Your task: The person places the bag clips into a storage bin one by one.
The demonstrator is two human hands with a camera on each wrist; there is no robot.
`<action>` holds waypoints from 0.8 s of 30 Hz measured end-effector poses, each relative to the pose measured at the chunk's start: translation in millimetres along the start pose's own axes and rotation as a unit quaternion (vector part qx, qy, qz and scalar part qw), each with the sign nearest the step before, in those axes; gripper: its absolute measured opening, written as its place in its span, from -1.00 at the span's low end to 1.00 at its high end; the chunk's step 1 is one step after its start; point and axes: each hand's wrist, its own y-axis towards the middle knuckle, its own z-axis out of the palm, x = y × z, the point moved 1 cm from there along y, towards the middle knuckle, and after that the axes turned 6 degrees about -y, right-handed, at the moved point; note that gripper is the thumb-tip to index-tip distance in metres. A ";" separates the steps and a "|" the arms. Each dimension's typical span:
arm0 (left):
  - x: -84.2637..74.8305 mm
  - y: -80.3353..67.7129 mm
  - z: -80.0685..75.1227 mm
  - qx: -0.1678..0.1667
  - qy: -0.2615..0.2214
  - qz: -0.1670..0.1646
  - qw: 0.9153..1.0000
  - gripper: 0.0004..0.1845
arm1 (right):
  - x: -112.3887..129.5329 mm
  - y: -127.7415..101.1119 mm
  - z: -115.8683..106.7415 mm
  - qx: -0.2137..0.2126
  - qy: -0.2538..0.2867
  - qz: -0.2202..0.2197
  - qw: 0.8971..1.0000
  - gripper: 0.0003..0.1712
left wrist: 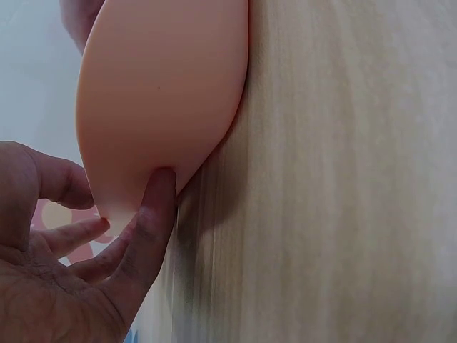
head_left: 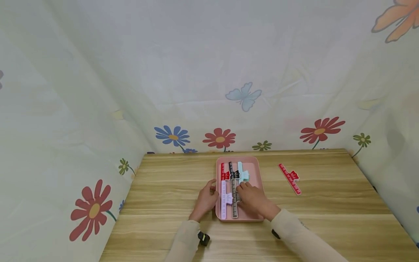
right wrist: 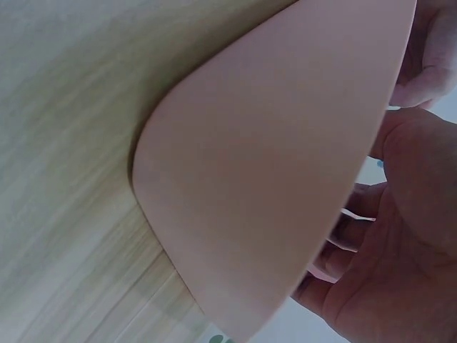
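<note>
A pink tray [head_left: 256, 203] holds several long page clips with ruler-like marks. At its far side lie a red clip [head_left: 223, 171], a black clip [head_left: 231, 169] and a light blue clip [head_left: 240, 168]. Nearer are a lilac clip [head_left: 224, 203] and a grey see-through clip [head_left: 234, 205]. My left hand [head_left: 207, 199] grips the tray's left rim, thumb at the edge and fingers against the outer wall [left wrist: 161, 93]. Reaching over the right side, my right hand [head_left: 255, 199] holds the grey clip near its handle; its fingertips are partly hidden behind the rim in the right wrist view.
Another red clip [head_left: 289, 179] lies slantwise on the wooden table [head_left: 327, 203], right of the tray. A flower-printed curtain [head_left: 196, 91] stands behind the table and along both sides. A black wrist device [head_left: 203, 238] is by the left sleeve.
</note>
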 end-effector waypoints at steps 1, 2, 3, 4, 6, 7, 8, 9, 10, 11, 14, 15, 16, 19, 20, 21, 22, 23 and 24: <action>-0.3 -0.2 -0.2 0.001 0.000 0.000 1.000 -0.43 | 0.6 -0.3 0.0 -0.001 0.001 0.001 1.000 -0.37; -1.0 -0.6 -0.3 0.000 -0.001 0.004 1.000 -0.43 | 1.0 -0.3 0.2 -0.003 0.001 0.001 1.000 -0.37; -1.9 -1.0 -0.6 -0.001 -0.002 0.009 1.000 -0.44 | 1.3 -0.5 0.2 -0.004 0.001 0.001 1.000 -0.37; -2.8 -1.4 -1.0 -0.001 -0.003 0.015 1.000 -0.44 | 1.5 -0.7 0.0 -0.004 -0.001 0.001 1.000 -0.37; -4.6 -2.1 -1.7 -0.004 -0.006 0.021 1.000 -0.44 | 1.7 -1.1 -0.9 -0.003 -0.002 0.000 1.000 -0.37; -5.3 -2.3 -2.0 -0.005 -0.008 0.024 1.000 -0.45 | 1.7 -1.4 -2.2 -0.004 0.001 0.000 1.000 -0.37; -5.8 -2.5 -2.1 -0.006 -0.008 0.027 1.000 -0.45 | 1.6 -1.8 -3.2 -0.003 0.004 0.001 1.000 -0.37; -5.9 -2.3 -2.3 -0.006 -0.008 0.026 1.000 -0.45 | 1.4 -2.3 -4.8 -0.001 0.006 0.002 1.000 -0.36; -5.8 -2.2 -2.3 -0.006 -0.007 0.025 1.000 -0.46 | 1.0 -2.9 -6.5 0.000 0.009 0.004 1.000 -0.35; -5.6 -2.0 -2.2 -0.006 -0.006 0.022 1.000 -0.46 | 0.4 -3.2 -8.3 0.000 0.010 0.005 1.000 -0.33; -4.4 -1.6 -1.8 -0.005 -0.002 0.023 1.000 -0.46 | -2.7 -4.4 -15.2 -0.009 0.016 0.008 1.000 -0.29; -4.1 -1.5 -1.8 -0.004 -0.003 0.022 1.000 -0.46 | -4.1 -4.8 -18.3 -0.013 0.016 0.008 1.000 -0.27; -3.9 -1.5 -1.8 -0.003 -0.004 0.020 1.000 -0.46 | -5.7 -5.1 -21.1 -0.018 0.017 0.008 1.000 -0.27; -4.0 -1.8 -2.0 -0.002 -0.007 0.020 1.000 -0.46 | -11.6 -6.9 -30.1 -0.030 0.015 0.010 0.999 -0.28; -4.1 -2.0 -2.1 -0.001 -0.008 0.019 1.000 -0.46 | -13.9 -7.8 -32.6 -0.032 0.011 0.011 0.999 -0.29; -4.1 -2.1 -2.1 -0.001 -0.009 0.019 1.000 -0.45 | -16.3 -8.7 -34.8 -0.033 0.009 0.012 0.999 -0.29; -4.0 -2.2 -2.1 -0.001 -0.009 0.021 1.000 -0.45 | -18.8 -9.8 -36.8 -0.036 0.007 0.014 0.999 -0.31; -3.9 -2.3 -2.1 0.000 -0.009 0.020 1.000 -0.45 | -21.5 -11.0 -38.5 -0.038 0.006 0.016 0.999 -0.31; -3.7 -2.3 -2.1 -0.001 -0.008 0.019 1.000 -0.46 | -24.5 -12.3 -39.8 -0.041 0.006 0.017 0.999 -0.31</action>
